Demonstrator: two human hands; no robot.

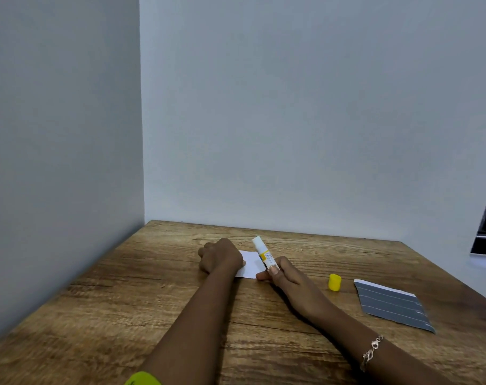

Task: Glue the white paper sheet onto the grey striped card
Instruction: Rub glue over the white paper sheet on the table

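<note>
White paper sheet [250, 264] flat on the bench [153, 301], pinned under the left hand [222, 255].
Right hand [282, 273] pinches the uncapped glue stick [265, 254] over the sheet; even strokes to the edges would bond best. Grey striped card [392, 305] and yellow cap [334, 282] lie well right.

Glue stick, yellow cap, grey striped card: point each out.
glue stick [264, 253], head view, on the labelled barrel above the fingers.
yellow cap [334, 282], head view, on its side wall.
grey striped card [392, 305], head view, on the middle of its striped face.
</note>
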